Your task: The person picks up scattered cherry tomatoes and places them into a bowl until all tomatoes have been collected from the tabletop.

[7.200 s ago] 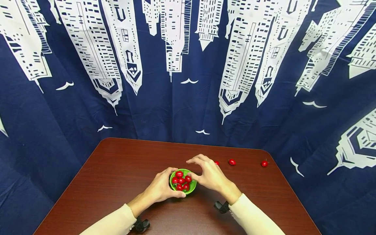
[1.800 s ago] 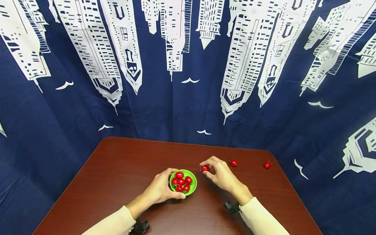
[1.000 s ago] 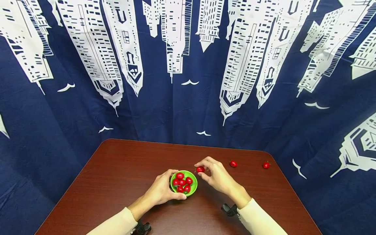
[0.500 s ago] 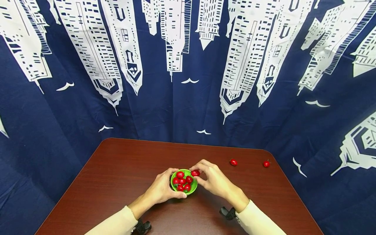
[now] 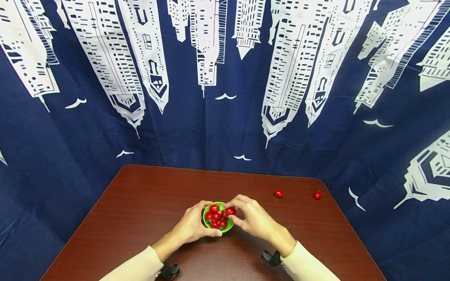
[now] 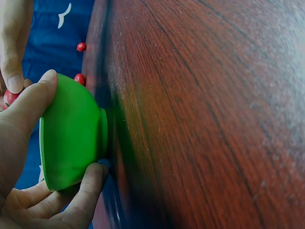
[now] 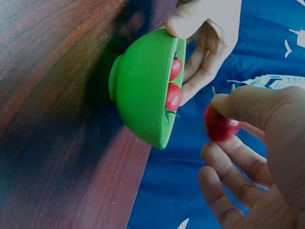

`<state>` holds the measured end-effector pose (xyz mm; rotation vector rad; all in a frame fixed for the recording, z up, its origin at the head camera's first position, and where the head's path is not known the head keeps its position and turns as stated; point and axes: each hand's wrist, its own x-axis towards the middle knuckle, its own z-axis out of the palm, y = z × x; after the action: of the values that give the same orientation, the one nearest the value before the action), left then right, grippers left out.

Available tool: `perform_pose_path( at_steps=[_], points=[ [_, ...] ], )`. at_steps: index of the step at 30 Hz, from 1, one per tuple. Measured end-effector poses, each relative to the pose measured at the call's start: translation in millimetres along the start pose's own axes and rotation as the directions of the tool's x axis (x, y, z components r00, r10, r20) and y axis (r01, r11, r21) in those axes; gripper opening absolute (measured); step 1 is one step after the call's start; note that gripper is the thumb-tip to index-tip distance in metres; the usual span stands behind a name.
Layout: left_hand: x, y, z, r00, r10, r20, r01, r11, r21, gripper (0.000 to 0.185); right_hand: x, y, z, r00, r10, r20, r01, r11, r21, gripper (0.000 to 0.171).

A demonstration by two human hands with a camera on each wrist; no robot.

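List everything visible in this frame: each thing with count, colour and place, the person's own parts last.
bowl: one, green, on the table's near middle.
tomatoes in the bowl: about six, red; exact count hard to tell.
held tomato: one, red, above the bowl's right rim.
loose tomatoes: two, red, far right of the table.
table: one, dark red-brown wood.
curtain: navy with white skyscrapers, behind.
left hand: grips the bowl.
right hand: pinches the held tomato.
sleeves: two, cream.

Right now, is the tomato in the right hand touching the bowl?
Apart. The right wrist view shows blue backdrop between the tomato, pinched by the right hand, and the rim of the bowl.
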<state>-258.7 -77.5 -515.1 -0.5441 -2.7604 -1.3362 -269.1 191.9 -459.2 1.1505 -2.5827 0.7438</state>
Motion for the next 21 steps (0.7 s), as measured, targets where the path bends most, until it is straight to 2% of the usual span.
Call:
perform_pose_path(
  at_steps=[7,21],
  points=[
    [-1.5,0.0,-1.1,1.000,0.002,0.005,-0.002,1.000,0.005,0.100,-0.4,-1.7,-1.8,1.000,0.023,-0.006,-0.024,0.998,-0.060,0.039],
    [-0.7,-0.4,0.5,1.000,-0.003,-0.005,0.003,1.000,0.001,0.100,-3.8,4.0,-7.8,0.997,0.059,-0.059,-0.063,0.995,-0.077,0.037]
  ],
)
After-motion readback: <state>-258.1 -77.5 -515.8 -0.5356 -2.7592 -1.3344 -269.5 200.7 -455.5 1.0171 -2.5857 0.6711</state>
